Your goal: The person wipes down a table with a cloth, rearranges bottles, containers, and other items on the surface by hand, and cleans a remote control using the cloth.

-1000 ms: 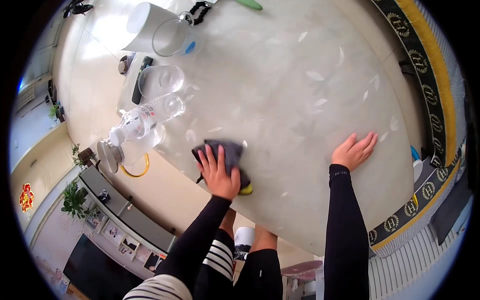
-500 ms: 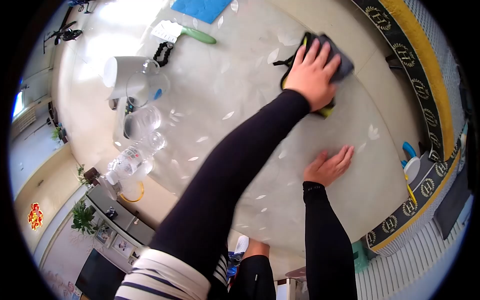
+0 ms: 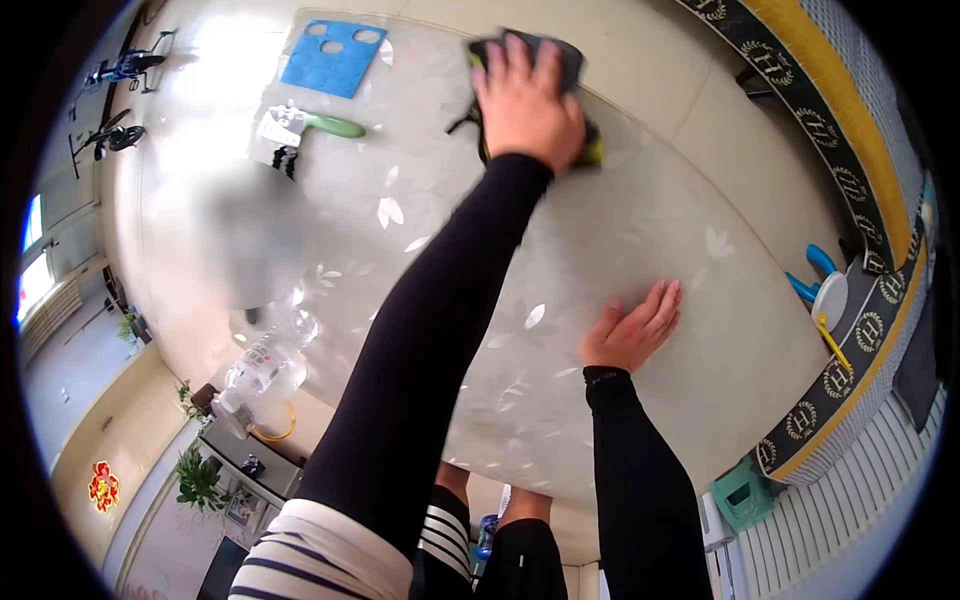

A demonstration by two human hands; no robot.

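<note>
**Left fingers spread over a folded dark cloth at the far edge of the worktop**

Nearest me, striped fabric bunches on my left upper arm above a smooth black sleeve. My right hand lies palm down, fingers close together and slightly fanned, thumb apart. Farther out, my left hand presses on the soft, matte cloth, dark grey with yellow-green at its edge; my fingers are spread and slightly blurred.

The cloth's long axis seems to slant from far left to near right, though my hand hides its middle. A thin black strap sticks out to the left.

The worktop is pale and glossy, with white leaf shapes and a curved edge. Along its left side I see a clear ribbed plastic bottle, a smooth pale-grey blur that I can't identify, black beads, a green handle and, farthest, a flat blue sheet with oval holes.

Beyond on the right are a green plastic stool and woven upholstery with black-and-gold trim; past the far edge, tiled floor; far left, bicycles.
</note>
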